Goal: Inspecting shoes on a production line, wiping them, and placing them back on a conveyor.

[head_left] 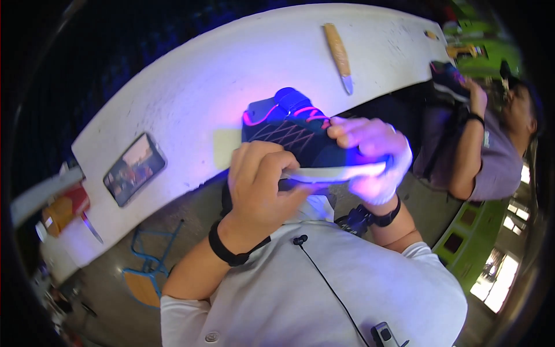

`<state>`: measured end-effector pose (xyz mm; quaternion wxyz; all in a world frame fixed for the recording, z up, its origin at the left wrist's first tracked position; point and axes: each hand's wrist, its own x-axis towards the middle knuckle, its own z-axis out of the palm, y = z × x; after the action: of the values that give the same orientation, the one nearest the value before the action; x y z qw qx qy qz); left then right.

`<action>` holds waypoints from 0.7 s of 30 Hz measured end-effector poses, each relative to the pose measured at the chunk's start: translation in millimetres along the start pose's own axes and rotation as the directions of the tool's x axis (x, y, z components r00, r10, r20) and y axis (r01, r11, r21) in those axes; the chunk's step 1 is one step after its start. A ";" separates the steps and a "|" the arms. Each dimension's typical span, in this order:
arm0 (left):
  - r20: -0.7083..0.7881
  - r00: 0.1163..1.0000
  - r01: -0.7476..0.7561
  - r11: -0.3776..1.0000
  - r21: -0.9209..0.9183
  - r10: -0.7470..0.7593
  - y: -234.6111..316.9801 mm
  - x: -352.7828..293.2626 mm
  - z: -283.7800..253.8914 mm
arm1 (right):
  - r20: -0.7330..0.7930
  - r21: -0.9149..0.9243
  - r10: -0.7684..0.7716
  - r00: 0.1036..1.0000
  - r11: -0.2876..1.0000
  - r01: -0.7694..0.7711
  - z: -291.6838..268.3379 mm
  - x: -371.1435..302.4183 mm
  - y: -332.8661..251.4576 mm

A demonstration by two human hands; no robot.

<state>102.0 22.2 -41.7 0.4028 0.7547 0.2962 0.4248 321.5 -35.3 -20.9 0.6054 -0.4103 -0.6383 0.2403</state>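
Note:
A dark shoe [283, 134] with pink laces and a white sole edge [332, 173] is held sideways in front of my chest, under violet light. My left hand [260, 179] is closed at the sole edge, thumb below and fingers curled above it. Around the other end of the shoe wraps my right hand [378, 153], its fingers over the upper; that hand is slightly blurred. The shoe's collar and pull loop point away from me, over the table's near edge. The underside of the sole is mostly hidden.
On the white table [191, 75] lie a wooden-handled knife [337, 55] and a phone [134, 169]. A red and tan object [65, 209] and a thin blade [92, 228] are at the left. A blue-framed stool [147, 266] stands below. At right, a co-worker [474, 139] holds another shoe [448, 81].

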 end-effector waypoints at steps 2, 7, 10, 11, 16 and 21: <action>0.137 0.990 -0.035 0.935 0.353 -0.014 2.3 7.3 6.1 | -0.168 0.257 0.212 0.963 0.952 -0.165 -14.6 -25.4 25.0; 0.405 0.914 -0.189 0.921 0.340 0.039 10.1 55.4 23.8 | 0.037 -0.188 0.489 0.872 0.860 -0.475 -66.5 -36.0 24.9; 0.481 0.873 -0.295 0.876 0.383 0.084 8.4 59.8 22.3 | -0.035 -0.470 0.502 0.864 0.755 -0.457 -48.5 -20.1 0.7; 0.488 0.869 -0.303 0.872 0.384 0.087 7.2 59.4 19.7 | -0.043 -0.465 0.498 0.866 0.757 -0.459 -48.1 -22.6 0.3; 0.425 0.904 -0.086 0.992 0.097 0.037 -22.6 53.8 -15.6 | -0.015 -0.548 0.464 0.885 0.737 -0.396 -53.1 -23.7 8.7; 0.302 0.922 0.259 0.966 -0.021 -0.241 -24.2 62.0 -92.2 | -0.103 0.271 0.873 0.477 0.486 -0.831 -19.0 9.2 40.0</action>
<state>47.1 116.2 -8.6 0.5163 0.7533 0.3133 0.2605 349.9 -9.5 -44.8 0.5081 -0.6405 -0.2496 0.5189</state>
